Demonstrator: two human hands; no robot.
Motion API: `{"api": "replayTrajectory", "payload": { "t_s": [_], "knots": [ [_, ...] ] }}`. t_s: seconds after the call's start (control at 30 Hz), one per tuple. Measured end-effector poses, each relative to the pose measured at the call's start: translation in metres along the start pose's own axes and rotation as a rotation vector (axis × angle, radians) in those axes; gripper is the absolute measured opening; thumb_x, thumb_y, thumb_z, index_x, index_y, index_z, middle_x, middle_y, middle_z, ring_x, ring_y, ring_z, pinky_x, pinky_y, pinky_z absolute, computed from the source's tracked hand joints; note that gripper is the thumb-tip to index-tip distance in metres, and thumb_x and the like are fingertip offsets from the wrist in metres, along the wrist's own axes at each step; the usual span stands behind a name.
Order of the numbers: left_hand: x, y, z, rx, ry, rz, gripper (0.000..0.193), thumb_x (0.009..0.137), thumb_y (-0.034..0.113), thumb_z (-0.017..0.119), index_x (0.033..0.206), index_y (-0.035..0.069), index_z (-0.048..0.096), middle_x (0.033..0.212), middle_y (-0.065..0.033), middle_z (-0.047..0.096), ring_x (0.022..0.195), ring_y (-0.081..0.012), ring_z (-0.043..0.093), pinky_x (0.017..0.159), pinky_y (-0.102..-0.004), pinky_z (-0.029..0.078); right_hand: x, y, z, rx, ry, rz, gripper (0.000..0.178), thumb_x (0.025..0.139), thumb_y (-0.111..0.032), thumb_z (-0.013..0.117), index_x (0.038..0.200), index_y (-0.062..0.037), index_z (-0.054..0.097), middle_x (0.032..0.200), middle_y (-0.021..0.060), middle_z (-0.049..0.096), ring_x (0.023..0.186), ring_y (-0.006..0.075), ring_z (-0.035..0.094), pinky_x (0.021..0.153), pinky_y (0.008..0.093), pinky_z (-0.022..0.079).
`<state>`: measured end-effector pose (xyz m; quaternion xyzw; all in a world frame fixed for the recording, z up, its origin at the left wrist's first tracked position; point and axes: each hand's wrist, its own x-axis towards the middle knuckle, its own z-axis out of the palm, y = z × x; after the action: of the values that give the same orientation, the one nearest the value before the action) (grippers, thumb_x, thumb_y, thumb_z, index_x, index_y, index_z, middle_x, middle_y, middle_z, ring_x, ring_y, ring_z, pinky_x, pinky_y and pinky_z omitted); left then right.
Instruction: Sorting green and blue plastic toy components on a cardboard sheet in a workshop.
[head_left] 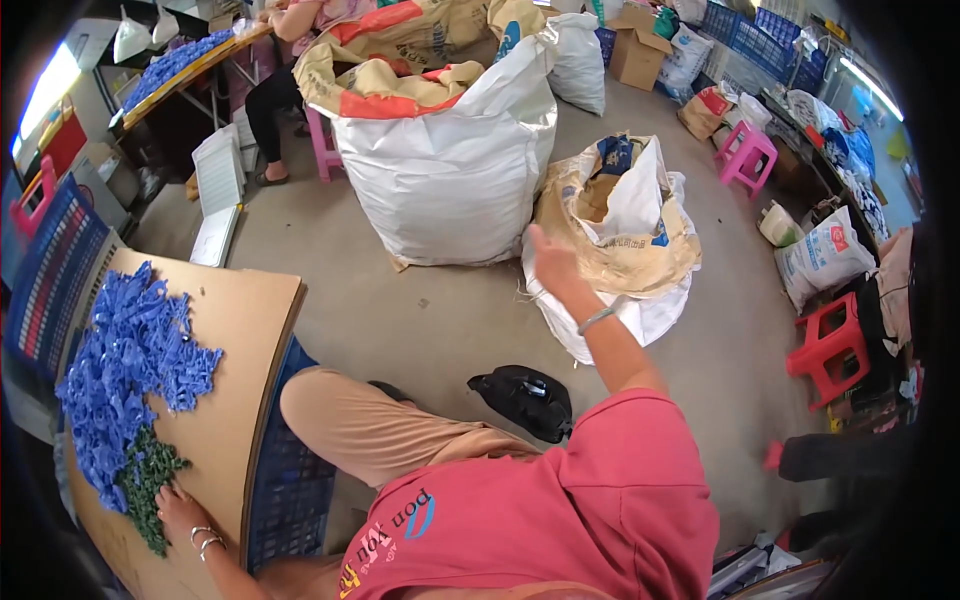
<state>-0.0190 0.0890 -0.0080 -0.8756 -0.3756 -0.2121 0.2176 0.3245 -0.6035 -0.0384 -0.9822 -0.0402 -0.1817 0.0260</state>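
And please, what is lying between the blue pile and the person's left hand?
In the head view, a dark green pile lies between the blue pile and the left hand.

Left hand low at the side, right hand outstretched forward.

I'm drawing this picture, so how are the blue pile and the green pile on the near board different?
The blue pile is bigger and spreads wider; the green pile is smaller and narrower. The left hand is at the green pile's edge, while the blue pile has no hand at it. Both are messy heaps on the board.
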Motion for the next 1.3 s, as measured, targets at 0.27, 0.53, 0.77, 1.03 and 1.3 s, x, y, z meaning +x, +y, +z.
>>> {"api": "replayTrajectory", "payload": {
  "t_s": [0.27,0.53,0.77,1.03,1.3],
  "knots": [
    [-0.009,0.005,-0.039,0.017,-0.032,-0.015,0.018,0.079,0.022,0.054,0.089,0.007,0.052,0.095,-0.0095,0.052,0.085,-0.0307,0.052,0.070,-0.0392,0.045,-0.001,-0.241,-0.044,0.751,0.197,-0.937,0.038,0.070,-0.004,0.048,0.108,-0.0054,0.050,0.085,0.0121,0.055,0.074,0.0284,0.056,0.059,0.0368,0.047],
    [-0.020,0.016,-0.051,-0.028,-0.096,-0.072,0.019,0.076,0.027,0.056,0.086,0.011,0.054,0.088,-0.0075,0.054,0.083,-0.0264,0.052,0.067,-0.0381,0.044,-0.071,-0.431,-0.113,1.107,0.205,-1.441,0.022,0.067,-0.007,0.052,0.088,-0.0043,0.054,0.087,0.0111,0.055,0.079,0.0271,0.054,0.067,0.0353,0.045],
    [-0.014,0.017,-0.043,-0.149,0.027,-0.092,0.013,0.070,0.023,0.057,0.076,0.012,0.053,0.078,-0.0036,0.058,0.081,-0.0227,0.054,0.067,-0.0404,0.038,-0.094,-0.496,-0.109,1.117,0.354,-1.483,0.017,0.063,-0.010,0.053,0.080,-0.0078,0.055,0.087,0.0101,0.055,0.087,0.0260,0.051,0.077,0.0387,0.040],
    [-0.014,-0.005,-0.038,-0.181,0.053,-0.199,0.016,0.074,0.030,0.057,0.077,0.015,0.053,0.077,-0.0005,0.059,0.078,-0.0198,0.055,0.067,-0.0382,0.036,-0.082,-0.519,-0.090,1.224,0.071,-1.341,0.019,0.065,-0.001,0.055,0.084,-0.0030,0.058,0.088,0.0135,0.057,0.086,0.0297,0.052,0.076,0.0385,0.043],
    [-0.008,-0.016,-0.026,-0.350,0.194,-0.456,0.019,0.074,0.028,0.059,0.087,0.015,0.059,0.086,-0.0029,0.059,0.082,-0.0234,0.056,0.069,-0.0391,0.041,-0.120,-0.596,-0.083,0.689,-0.476,-1.419,0.077,0.080,-0.039,0.048,0.131,0.0062,0.014,0.136,0.0270,0.014,0.129,0.0342,0.011,0.105,0.0358,0.013]
  ]
}}
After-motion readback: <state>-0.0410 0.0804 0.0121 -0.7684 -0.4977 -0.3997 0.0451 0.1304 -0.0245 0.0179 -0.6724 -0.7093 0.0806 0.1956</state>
